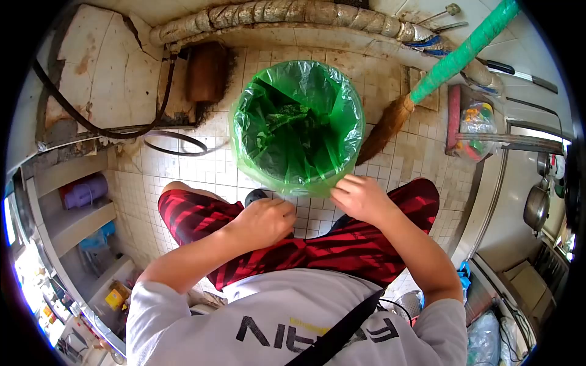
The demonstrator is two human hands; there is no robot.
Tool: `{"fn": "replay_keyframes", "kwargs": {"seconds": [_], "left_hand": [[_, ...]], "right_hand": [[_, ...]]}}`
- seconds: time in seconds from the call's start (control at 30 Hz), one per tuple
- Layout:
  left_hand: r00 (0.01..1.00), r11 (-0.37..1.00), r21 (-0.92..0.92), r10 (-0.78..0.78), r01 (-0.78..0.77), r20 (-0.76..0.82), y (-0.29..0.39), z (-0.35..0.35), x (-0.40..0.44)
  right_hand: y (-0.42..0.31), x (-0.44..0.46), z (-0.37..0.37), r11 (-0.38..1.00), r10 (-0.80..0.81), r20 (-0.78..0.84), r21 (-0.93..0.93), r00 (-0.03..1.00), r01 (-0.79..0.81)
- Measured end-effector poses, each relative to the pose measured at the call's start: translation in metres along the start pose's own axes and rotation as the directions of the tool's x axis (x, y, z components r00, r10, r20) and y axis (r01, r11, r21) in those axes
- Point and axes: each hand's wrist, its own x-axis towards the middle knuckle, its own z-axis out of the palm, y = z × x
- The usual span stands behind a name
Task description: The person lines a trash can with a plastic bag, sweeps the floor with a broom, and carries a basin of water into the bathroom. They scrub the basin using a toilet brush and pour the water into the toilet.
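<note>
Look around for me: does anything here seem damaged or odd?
Yes, mostly wear. The tiled block at upper left has brown stains and dark, broken-looking edges, and the wrapped pipe along the top is grimy and discoloured. The green bin liner shows no obvious tear.

the right hand (360, 198) pinched the near edge of an open, shiny green plastic bag (287, 184); the curled left hand (264, 221) hung nearby, a green-handled brown broom (436, 84) beside the bag.

Bag (293, 175) btwn hose (101, 130) L & broom (430, 84) R.
</note>
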Motion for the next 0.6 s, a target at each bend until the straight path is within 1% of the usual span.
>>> {"fn": "replay_keyframes", "kwargs": {"seconds": [0.03,0.07,0.1,0.13,0.17,0.2,0.23,0.27,0.3,0.33,0.37,0.43,0.53,0.57,0.6], "left_hand": [[0.999,0.962,-0.268,-0.051,0.043,-0.019,0.007,-0.019,0.005],[0.982,0.939,-0.338,-0.123,0.069,-0.142,0.001,-0.03,0.015],[0.961,0.918,-0.383,-0.193,0.106,-0.199,-0.012,-0.037,0.03],[0.952,0.941,-0.319,-0.197,0.116,-0.236,-0.033,-0.031,0.049],[0.959,0.959,-0.182,-0.246,0.219,-0.142,-0.043,-0.034,0.069],[0.982,0.982,0.012,-0.19,0.19,0.016,-0.071,-0.011,0.092],[0.923,0.974,0.102,-0.223,0.2,0.313,-0.084,-0.005,0.124],[0.773,0.964,0.192,-0.261,0.182,0.579,-0.096,0.001,0.155],[0.602,0.959,0.229,-0.284,0.169,0.746,-0.123,0.033,0.179],[0.394,0.954,0.262,-0.3,0.148,0.869,-0.145,0.069,0.195],[0.274,0.95,0.263,-0.302,0.169,0.913,-0.156,0.082,0.195],[0.153,0.935,0.255,-0.297,0.248,0.942,-0.194,0.144,0.198],[0.402,0.916,0.188,-0.33,0.353,0.854,-0.187,0.177,0.191],[0.374,0.935,0.204,-0.307,0.29,0.875,-0.185,0.184,0.198],[0.34,0.949,0.214,-0.285,0.231,0.896,-0.174,0.176,0.205]], "right_hand": [[-0.003,0.006,-0.01,0.999,0.049,-0.068,-0.006,0.996,-0.049],[-0.005,0.012,-0.019,0.995,0.097,-0.134,-0.007,0.986,-0.099],[-0.006,0.017,-0.023,0.989,0.144,-0.202,-0.006,0.969,-0.148],[-0.006,0.02,-0.02,0.986,0.167,-0.257,0.022,0.952,-0.167],[-0.009,0.025,-0.02,0.987,0.157,-0.221,0.005,0.963,-0.16],[-0.012,0.03,-0.02,0.988,0.149,-0.188,-0.014,0.971,-0.155],[-0.014,0.031,-0.02,0.988,0.146,-0.153,-0.031,0.977,-0.152],[-0.01,0.027,-0.012,0.988,0.128,-0.1,-0.07,0.987,-0.135],[-0.011,0.025,-0.009,0.984,0.148,-0.103,-0.083,0.984,-0.157],[-0.012,0.023,-0.006,0.979,0.17,-0.102,-0.094,0.98,-0.179],[-0.013,0.022,-0.004,0.975,0.188,-0.102,-0.105,0.977,-0.198],[-0.017,0.022,-0.002,0.965,0.237,-0.137,-0.084,0.962,-0.25],[-0.02,0.022,-0.007,0.956,0.288,-0.186,-0.001,0.939,-0.294],[-0.023,0.019,-0.007,0.952,0.305,-0.192,0.042,0.933,-0.303],[-0.027,0.016,-0.005,0.948,0.317,-0.176,0.055,0.932,-0.312]]}}
